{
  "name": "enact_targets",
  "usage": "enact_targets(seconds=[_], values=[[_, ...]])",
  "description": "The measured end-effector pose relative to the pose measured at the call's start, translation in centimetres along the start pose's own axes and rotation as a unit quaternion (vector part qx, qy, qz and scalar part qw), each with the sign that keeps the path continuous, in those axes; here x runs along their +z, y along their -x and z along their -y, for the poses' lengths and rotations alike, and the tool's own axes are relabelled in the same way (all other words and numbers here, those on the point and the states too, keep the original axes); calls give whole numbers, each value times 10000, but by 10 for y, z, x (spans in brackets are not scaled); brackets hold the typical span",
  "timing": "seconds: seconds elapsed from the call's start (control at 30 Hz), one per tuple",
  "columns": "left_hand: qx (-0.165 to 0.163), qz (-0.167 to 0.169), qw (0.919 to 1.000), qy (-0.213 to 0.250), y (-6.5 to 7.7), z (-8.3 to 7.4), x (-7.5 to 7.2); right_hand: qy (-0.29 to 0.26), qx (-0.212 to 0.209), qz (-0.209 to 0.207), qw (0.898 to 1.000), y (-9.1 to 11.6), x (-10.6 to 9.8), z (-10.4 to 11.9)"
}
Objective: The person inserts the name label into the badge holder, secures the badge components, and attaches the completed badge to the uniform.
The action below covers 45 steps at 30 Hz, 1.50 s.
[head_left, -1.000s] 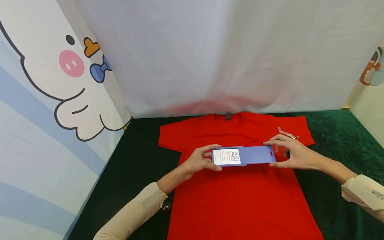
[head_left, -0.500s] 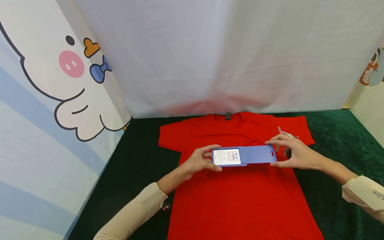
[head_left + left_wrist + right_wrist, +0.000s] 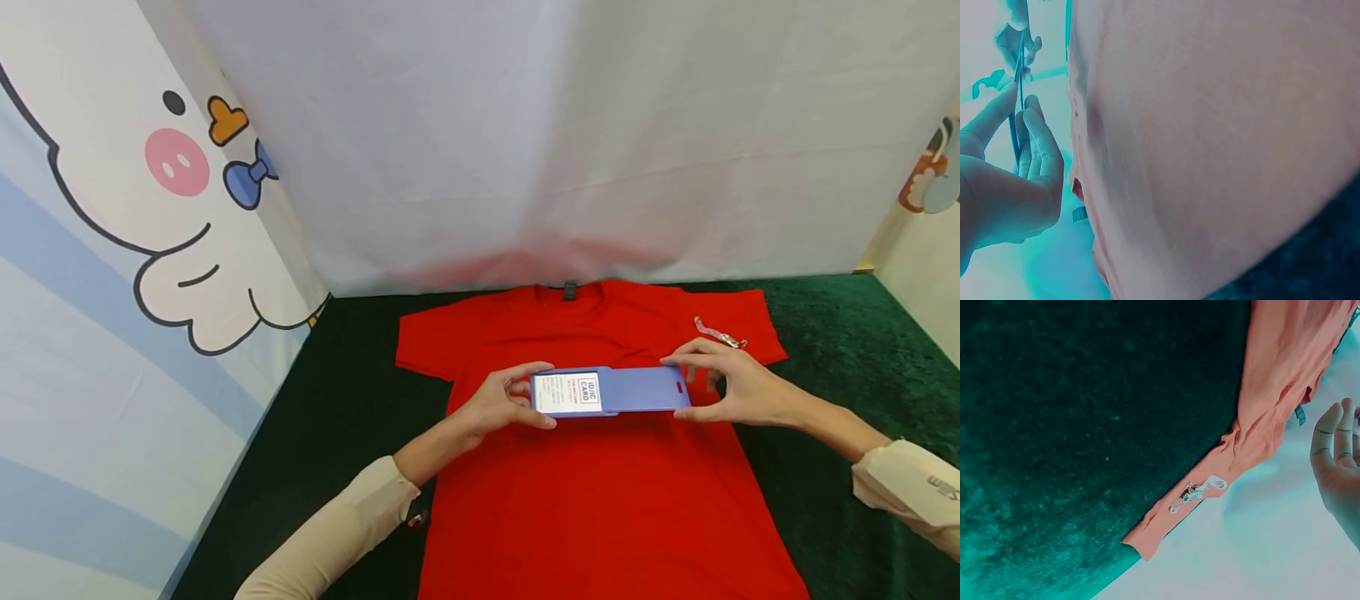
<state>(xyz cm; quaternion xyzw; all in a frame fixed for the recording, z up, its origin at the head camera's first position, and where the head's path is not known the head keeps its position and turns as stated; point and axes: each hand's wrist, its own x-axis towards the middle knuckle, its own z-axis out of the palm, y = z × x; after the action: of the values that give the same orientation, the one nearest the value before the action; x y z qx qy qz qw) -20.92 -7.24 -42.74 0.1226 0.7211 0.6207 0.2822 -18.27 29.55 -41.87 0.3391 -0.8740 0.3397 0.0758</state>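
Note:
A blue-violet ID card holder (image 3: 643, 389) is held level above a red T-shirt (image 3: 585, 500). Its two sliding parts are drawn apart, and a white paper insert printed "ID/IC CARD" (image 3: 562, 392) shows in the left part. My left hand (image 3: 498, 406) grips that end by its long edges, thumb at the near side. At the slotted end, my right hand (image 3: 735, 385) pinches the other part between thumb and fingers. The left wrist view shows the holder (image 3: 1014, 140) edge-on in the left hand (image 3: 1019, 187). Only part of the right hand (image 3: 1340, 469) appears in the right wrist view.
On the shirt's right sleeve lies a badge strap with a metal clip (image 3: 720, 335). Dark green cloth (image 3: 360, 400) covers the table. A white curtain (image 3: 525, 150) stands behind, and a printed cartoon panel (image 3: 112, 250) rises on the left.

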Motion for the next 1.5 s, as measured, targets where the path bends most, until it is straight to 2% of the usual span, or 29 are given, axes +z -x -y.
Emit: enact_targets(seconds=[0.17, 0.43, 0.73, 1.13, 1.5], values=[[-1, 6, 10000, -18, -1, 1, 0, 47, 41, 5, 10000, 0, 1, 0], [10, 61, 9999, -81, -2, 1, 1, 65, -246, 46, 9997, -3, 1, 1], [67, 210, 9998, -7, -1, 0, 3, 37, -131, 154, 9998, -5, 5, 6], [47, 183, 9998, 83, -2, 0, 3, -181, -273, 23, 9995, -11, 13, 9], [73, 272, 9988, 406, -3, -3, 6, -9, -443, -104, 9990, -20, 24, 9]])
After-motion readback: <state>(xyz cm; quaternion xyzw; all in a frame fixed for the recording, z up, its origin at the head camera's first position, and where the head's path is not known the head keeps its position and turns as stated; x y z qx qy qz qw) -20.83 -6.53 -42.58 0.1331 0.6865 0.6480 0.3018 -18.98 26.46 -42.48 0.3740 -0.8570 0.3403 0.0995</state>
